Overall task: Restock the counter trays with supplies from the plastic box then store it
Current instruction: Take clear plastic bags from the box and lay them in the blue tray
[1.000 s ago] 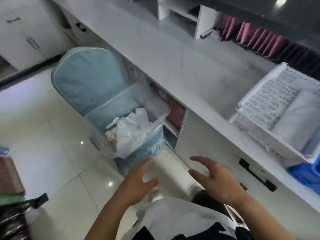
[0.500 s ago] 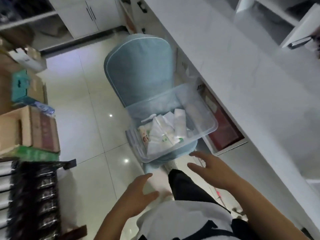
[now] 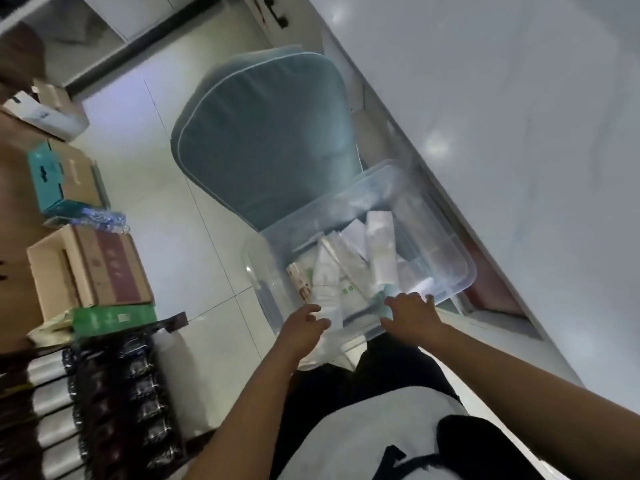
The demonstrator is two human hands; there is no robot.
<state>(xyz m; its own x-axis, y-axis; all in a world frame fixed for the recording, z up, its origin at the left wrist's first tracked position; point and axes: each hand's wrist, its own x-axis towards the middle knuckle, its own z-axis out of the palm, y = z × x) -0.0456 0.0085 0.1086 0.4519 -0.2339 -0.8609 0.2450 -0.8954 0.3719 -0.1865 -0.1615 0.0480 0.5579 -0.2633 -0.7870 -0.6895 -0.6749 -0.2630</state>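
A big white counter (image 3: 519,116) is running down the right side, and a shiny tiled floor (image 3: 194,244) is lying next to it. A blue chair (image 3: 263,140) is standing on the floor, tucked in close beside the counter, with its tall padded back showing.

A clear plastic box (image 3: 446,251) is sitting on the seat of the chair, just under the edge of the counter. It has no lid on. White packets (image 3: 346,268) are lying in a heap inside it, some with green marks on them, and one small packet with a picture is leaning at the left of the heap.

Cardboard boxes (image 3: 104,268) are sitting in a pile on the left, with a green box (image 3: 114,318) below them and a row of dark shiny packs (image 3: 117,386) lower down.

The person is standing over the box, and both bare arms are reaching out to it. The left hand (image 3: 301,327) is at the near wall of the box, with the fingers open and curled a little. It is not gripping anything. The right hand (image 3: 412,315) is resting on the near rim of the box, with the fingers spread out and bent over the edge. I cannot tell if it is gripping the rim or only touching it.
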